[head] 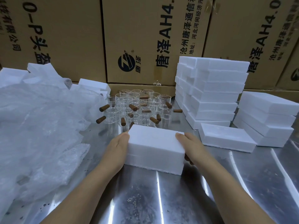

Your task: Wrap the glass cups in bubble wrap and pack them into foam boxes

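My forearms reach over the shiny metal desk (145,199), and my hands are clamped on the two ends of a closed white foam box (156,147): the left hand (118,147) against its left end, the right hand (192,147) with thumb on top and fingers curled under. I cannot tell whether the box rests on the desk. To my left lies a heap of bubble wrap (40,126); to my right a single foam box (226,138). Just beyond my box stand the glass cups (137,107) with brown handles, clustered together. Further right are a tall foam stack (210,91) and a lower stack (267,118); cardboard cartons (137,38) fill the back.
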